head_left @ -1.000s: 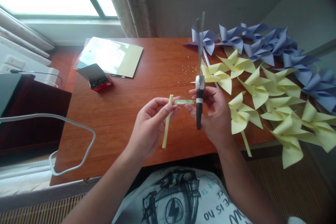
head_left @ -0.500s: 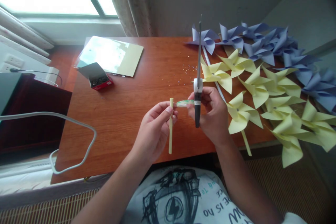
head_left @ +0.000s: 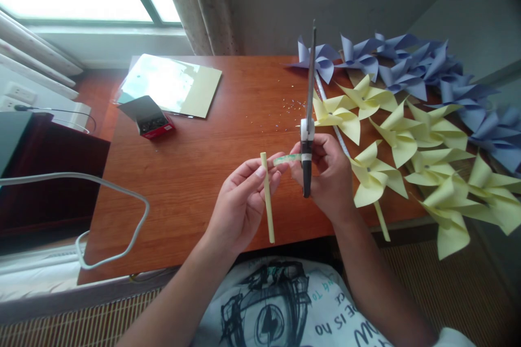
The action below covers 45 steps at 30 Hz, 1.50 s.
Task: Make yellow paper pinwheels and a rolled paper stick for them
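A thin yellow paper tube (head_left: 267, 206) stands nearly upright in my left hand (head_left: 240, 195), pinched near its top between thumb and fingers. My right hand (head_left: 331, 179) is closed around a pair of scissors (head_left: 307, 143), seen edge-on, with dark and white handles and blades pointing up and away. Between the two hands is a small roll of clear, greenish tape (head_left: 287, 159); its right end is hidden behind the scissors, by my right fingers. My left fingertips are close to its left end, and whether they touch it I cannot tell.
Yellow paper pinwheels (head_left: 374, 168) and purple pinwheels (head_left: 402, 73) crowd the table's right side. At the left stand an open red box (head_left: 157, 129) and a shiny packet with yellow sheets (head_left: 201, 92). Small bits (head_left: 293, 103) are scattered mid-table. A white cable (head_left: 138, 200) loops at the left edge.
The paper tube has tilted, its lower end swinging right. My left fingers have spread slightly near the tape roll. The scissors' tips have shifted slightly right.
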{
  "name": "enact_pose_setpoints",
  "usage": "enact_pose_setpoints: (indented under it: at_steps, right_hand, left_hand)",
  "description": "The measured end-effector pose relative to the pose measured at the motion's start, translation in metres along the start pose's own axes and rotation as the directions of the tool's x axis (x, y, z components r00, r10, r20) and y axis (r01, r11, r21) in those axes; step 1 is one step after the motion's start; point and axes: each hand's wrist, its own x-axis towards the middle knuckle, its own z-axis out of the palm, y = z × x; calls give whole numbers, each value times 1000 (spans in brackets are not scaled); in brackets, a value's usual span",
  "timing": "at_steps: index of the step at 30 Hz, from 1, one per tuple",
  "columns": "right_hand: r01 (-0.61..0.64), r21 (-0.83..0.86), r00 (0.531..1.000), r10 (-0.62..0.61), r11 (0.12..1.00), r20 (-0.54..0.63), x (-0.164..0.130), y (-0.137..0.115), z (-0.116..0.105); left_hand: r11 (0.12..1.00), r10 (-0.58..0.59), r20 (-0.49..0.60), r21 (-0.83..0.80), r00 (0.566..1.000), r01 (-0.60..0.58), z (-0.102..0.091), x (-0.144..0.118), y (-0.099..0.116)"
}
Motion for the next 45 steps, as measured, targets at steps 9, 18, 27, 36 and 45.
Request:
enact_pose_setpoints:
  at_steps: [9, 18, 27, 36, 45]
  right_hand:
    - [-80, -5, 996, 80, 997, -26, -9, 0, -5]
    - [-176, 13, 984, 176, 984, -23, -23, -4, -12]
    - [-209, 32, 974, 206, 977, 95, -28, -9, -4]
    - [-404, 173, 883, 335, 898, 328, -55, -15, -2]
    - [-509, 182, 779, 360, 842, 514, -87, -12, -14]
  left_hand:
    - [981, 192, 8, 36, 981, -192, -2, 2, -4]
    - [968, 235, 3, 90, 972, -235, -3, 4, 0]
    - [964, 252, 4, 87, 968, -251, -6, 5, -1]
    - [959, 276, -25, 73, 961, -274, -5, 6, -4]
    - [953, 301, -47, 58, 953, -298, -4, 6, -4]
